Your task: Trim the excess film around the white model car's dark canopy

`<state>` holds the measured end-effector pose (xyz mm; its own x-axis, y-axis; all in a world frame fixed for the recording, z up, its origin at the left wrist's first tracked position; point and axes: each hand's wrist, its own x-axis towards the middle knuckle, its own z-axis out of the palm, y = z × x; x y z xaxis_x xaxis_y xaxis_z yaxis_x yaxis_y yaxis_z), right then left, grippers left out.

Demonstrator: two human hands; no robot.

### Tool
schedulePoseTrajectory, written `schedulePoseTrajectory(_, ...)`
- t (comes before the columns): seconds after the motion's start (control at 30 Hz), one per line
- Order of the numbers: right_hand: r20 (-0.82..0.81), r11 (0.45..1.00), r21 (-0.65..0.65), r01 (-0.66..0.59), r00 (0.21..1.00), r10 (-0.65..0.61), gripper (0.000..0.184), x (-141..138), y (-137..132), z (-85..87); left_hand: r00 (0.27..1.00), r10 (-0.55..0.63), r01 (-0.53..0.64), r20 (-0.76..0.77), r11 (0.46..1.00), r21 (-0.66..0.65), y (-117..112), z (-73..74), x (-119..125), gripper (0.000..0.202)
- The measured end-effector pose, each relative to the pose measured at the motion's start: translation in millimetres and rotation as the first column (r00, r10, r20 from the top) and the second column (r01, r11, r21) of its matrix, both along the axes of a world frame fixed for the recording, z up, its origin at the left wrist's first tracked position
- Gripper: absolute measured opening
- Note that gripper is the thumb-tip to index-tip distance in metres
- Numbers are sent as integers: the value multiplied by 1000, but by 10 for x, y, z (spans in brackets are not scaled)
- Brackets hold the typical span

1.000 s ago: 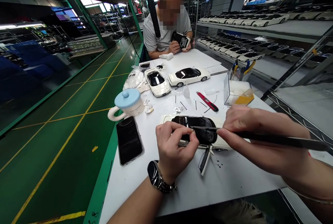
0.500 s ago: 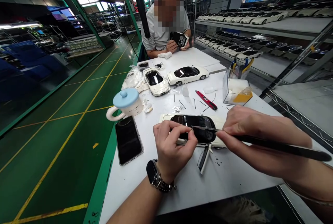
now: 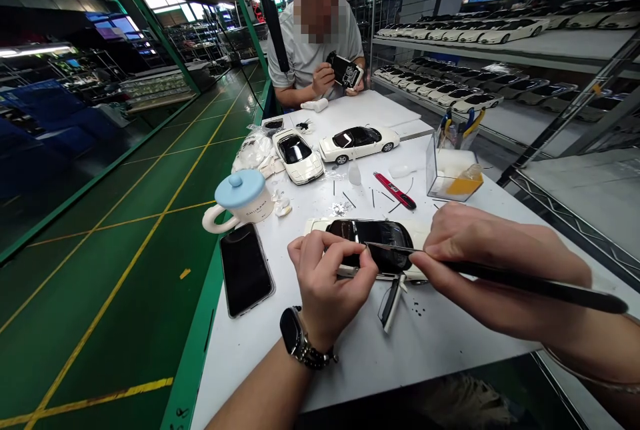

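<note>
1. White die-cast model car with glossy black roof (image 3: 373,250): centre frame, long axis left-right on the white table (image 3: 450,337).
2. Left hand (image 3: 327,287): fingertips pinched shut at the roof's near-left edge.
3. Right hand (image 3: 493,270): closed around long black tweezers (image 3: 500,273), tip pointing left, meeting the left fingertips.

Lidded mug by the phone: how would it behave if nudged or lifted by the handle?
The mug is squat with a broad base, so it would probably slide rather than tip. Its blue lid looks merely seated and may pop off. It looks ceramic, so likely fragile, and it sits near the table edge.
</note>
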<state>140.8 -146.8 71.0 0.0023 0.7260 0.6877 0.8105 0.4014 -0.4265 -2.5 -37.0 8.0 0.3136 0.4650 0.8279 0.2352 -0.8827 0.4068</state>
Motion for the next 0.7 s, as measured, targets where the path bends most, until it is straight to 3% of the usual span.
schedulePoseTrajectory(0.7,65,1000,18,1,998,-2,16,2,16,3,1000,-3,3,6,1000,-6,0,5,3,8)
